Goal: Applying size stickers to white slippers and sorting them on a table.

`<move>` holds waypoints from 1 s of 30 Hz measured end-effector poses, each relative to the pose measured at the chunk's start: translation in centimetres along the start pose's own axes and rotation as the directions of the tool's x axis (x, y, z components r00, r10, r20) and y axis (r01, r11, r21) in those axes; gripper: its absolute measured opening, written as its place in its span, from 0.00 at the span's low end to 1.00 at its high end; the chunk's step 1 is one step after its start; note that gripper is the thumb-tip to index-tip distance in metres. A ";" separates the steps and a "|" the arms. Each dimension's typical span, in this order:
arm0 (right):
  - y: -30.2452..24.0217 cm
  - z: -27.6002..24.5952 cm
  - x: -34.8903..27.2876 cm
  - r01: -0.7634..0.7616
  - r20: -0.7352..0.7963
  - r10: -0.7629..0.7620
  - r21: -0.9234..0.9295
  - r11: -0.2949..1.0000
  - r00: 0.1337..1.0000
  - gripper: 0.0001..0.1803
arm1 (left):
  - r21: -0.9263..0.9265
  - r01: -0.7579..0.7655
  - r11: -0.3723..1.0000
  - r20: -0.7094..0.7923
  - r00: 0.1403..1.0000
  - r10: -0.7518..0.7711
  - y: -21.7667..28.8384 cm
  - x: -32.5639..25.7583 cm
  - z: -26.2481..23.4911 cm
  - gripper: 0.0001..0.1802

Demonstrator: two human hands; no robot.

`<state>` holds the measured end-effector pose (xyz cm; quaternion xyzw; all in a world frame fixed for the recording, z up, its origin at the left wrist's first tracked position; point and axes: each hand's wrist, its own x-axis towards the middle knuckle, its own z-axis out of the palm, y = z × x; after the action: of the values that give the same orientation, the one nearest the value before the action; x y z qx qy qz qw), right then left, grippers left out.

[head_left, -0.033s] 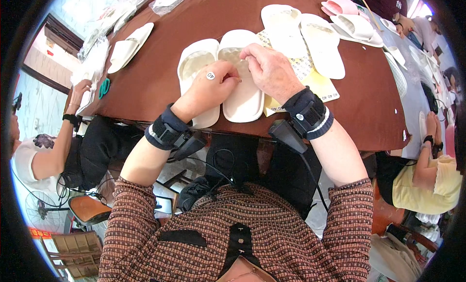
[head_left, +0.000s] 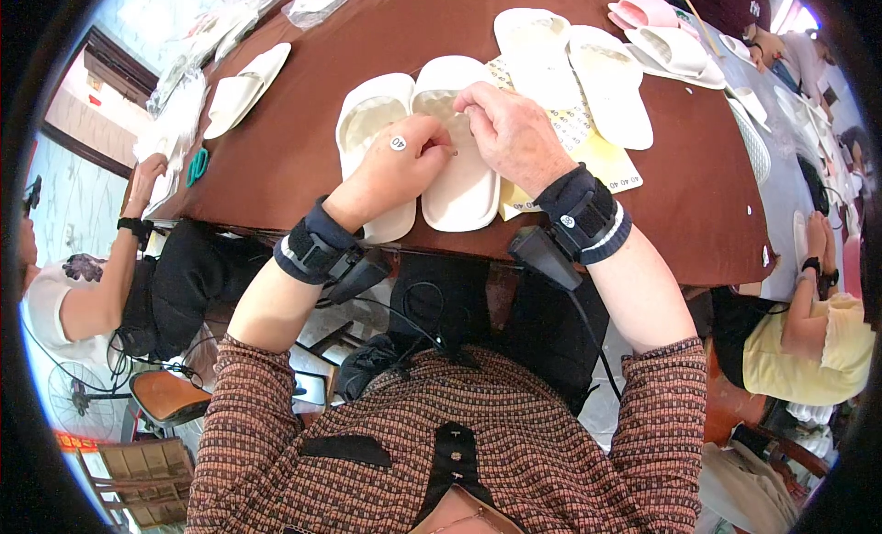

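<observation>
A pair of white slippers lies side by side before me, a left slipper and a right slipper. My left hand rests over the left slipper, its fingers curled in and reaching the middle of the right one. On its back sits a small round white sticker. My right hand lies over the right slipper's outer edge, fingers bent and closed. What either set of fingertips holds is hidden. Under my right hand a yellow sheet of round stickers sticks out.
Another white slipper pair rests partly on the sheet. Pink slippers and more white ones stand behind. At left lie a single white slipper and green scissors on the brown table. People work on both sides.
The person's hand at the far left has shifted slightly down and left. My own hands and the slippers show no visible movement.
</observation>
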<state>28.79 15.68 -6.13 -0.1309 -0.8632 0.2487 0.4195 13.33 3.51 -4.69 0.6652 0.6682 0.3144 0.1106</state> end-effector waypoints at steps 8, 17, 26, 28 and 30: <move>0.1 0.0 -0.1 -0.012 -0.003 0.012 0.001 1.000 1.000 0.08 | -0.054 0.037 0.998 0.039 0.999 -0.035 0.2 0.1 -0.9 0.08; 0.0 -0.1 0.0 -0.010 0.018 0.010 -0.015 1.000 1.000 0.08 | 0.003 -0.005 1.000 0.016 1.000 0.005 0.4 0.1 -0.4 0.07; 0.1 0.0 -0.1 -0.023 -0.001 0.023 0.024 0.999 1.000 0.07 | 0.065 -0.011 0.998 -0.021 1.000 0.013 0.7 0.3 0.2 0.06; -0.1 -0.1 -0.1 -0.020 0.004 0.020 0.008 1.000 1.000 0.07 | 0.063 -0.005 0.998 -0.038 0.999 0.007 0.8 0.3 0.2 0.06; -0.1 -0.1 0.0 -0.018 0.009 0.018 -0.008 1.000 1.000 0.08 | 0.077 -0.023 0.997 -0.048 0.999 0.027 0.8 0.3 0.1 0.06</move>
<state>28.91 15.60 -6.03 -0.1393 -0.8650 0.2496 0.4125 14.00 3.72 -4.27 0.6693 0.6740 0.3060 0.0649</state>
